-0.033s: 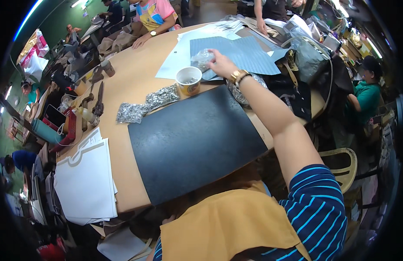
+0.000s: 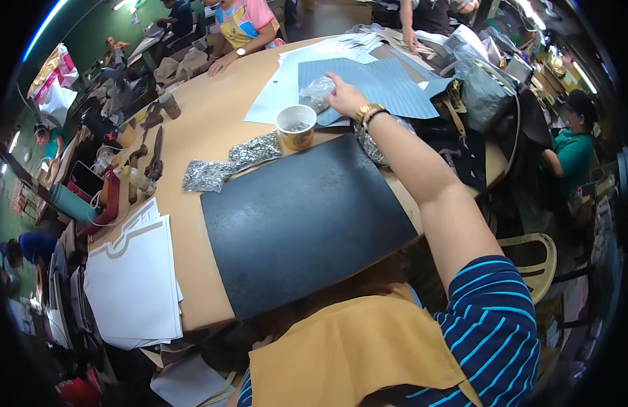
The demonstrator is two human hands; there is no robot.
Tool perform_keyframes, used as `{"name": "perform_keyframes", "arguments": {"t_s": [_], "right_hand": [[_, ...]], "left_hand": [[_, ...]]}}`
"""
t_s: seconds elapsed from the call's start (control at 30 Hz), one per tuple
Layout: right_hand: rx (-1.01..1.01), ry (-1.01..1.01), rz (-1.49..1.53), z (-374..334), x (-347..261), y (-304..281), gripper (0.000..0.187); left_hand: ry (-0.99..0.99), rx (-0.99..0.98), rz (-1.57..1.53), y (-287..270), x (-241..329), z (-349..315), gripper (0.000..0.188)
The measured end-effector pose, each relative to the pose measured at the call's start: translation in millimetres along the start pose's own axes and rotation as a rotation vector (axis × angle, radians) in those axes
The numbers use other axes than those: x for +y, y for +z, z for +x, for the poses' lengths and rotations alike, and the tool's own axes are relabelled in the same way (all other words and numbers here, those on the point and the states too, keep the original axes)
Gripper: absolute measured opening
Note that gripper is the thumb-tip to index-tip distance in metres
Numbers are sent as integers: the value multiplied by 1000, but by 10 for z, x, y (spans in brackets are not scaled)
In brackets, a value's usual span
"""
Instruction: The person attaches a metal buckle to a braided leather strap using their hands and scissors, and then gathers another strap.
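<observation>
My right hand point(image 2: 348, 100) reaches across the table, its fingers closed on a small clear plastic bag point(image 2: 318, 93) with small pieces in its bottom. Just nearer stands a white and yellow paper cup point(image 2: 296, 126) holding small metal-looking pieces. Two clear bags of shiny silver hardware point(image 2: 206, 175) lie left of the cup. Another such bag point(image 2: 382, 144) is partly hidden under my right forearm. In front of me lies a black rectangular mat point(image 2: 307, 224). Only a sliver of skin at the table's near edge may be my left hand point(image 2: 263, 342); its fingers are hidden.
White paper patterns point(image 2: 134, 285) lie at the table's left. Hand tools and a bottle point(image 2: 139, 180) line the left edge, beside a red basket point(image 2: 110, 200). Blue-grey sheets point(image 2: 368, 85) spread at the far side. A brush point(image 2: 455, 119) and hammer lie right. Other people work around.
</observation>
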State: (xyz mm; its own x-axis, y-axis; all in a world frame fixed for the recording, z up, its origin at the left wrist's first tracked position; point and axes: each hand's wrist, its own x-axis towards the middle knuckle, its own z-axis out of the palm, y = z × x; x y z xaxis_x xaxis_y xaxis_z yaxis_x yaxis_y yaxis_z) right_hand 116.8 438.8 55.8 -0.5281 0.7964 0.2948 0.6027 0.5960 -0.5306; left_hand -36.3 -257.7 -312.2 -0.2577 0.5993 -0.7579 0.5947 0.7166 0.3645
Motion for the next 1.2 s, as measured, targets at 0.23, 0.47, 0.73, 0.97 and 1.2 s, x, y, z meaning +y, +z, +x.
{"name": "perform_keyframes", "arguments": {"t_s": [0.23, 0.47, 0.73, 0.97, 1.2], "right_hand": [[-208, 59, -371, 599, 325, 499, 47], [154, 90, 444, 944, -291, 139, 34], [-154, -209, 645, 695, -1883, 781, 26], [-349, -405, 87, 219, -1919, 1762, 52], [-490, -722, 744, -1467, -2780, 874, 45]], "left_hand": [[41, -15, -14, 79, -50, -87, 43], [101, -9, -50, 285, -155, -159, 44], [-198, 217, -441, 366, 86, -225, 45], [162, 141, 9, 65, 68, -323, 48], [77, 149, -218, 25, 170, -483, 48]]}}
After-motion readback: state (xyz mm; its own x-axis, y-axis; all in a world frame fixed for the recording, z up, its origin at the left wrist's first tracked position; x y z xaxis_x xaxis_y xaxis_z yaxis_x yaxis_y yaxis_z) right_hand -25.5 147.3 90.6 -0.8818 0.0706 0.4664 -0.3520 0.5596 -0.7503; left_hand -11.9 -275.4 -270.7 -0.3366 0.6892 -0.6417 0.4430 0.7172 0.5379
